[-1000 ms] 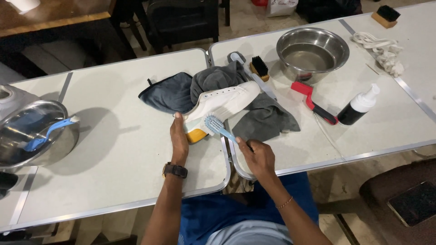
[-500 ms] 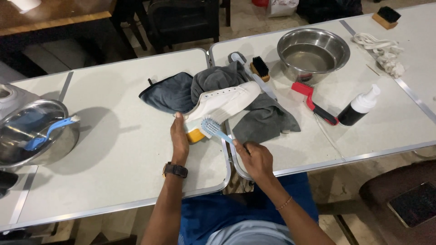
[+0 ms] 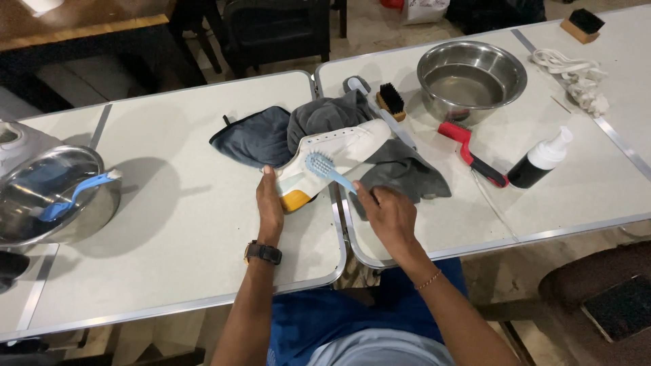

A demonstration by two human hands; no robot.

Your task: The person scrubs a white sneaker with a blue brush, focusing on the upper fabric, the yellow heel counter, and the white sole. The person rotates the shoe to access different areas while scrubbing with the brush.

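Across the seam between two white folding tables (image 3: pixel 169 230) lay the white leather sneaker (image 3: pixel 339 150) on grey cloths (image 3: pixel 400 173), left hand (image 3: pixel 270 207) pressed flat at its yellow-soled heel, right hand (image 3: pixel 386 213) clenched round a pale blue brush (image 3: pixel 324 166) (bristles on the upper); a hard stroke could skid the shoe, I judged

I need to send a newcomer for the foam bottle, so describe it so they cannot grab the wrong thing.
Go to the right-hand folding table, the one bearing the empty steel bowl. Nearer the seated person than the bowl, just right of the red-and-black brush, lies the bottle. It alone has a black body with a white pump top, and it lies tilted rather than upright.
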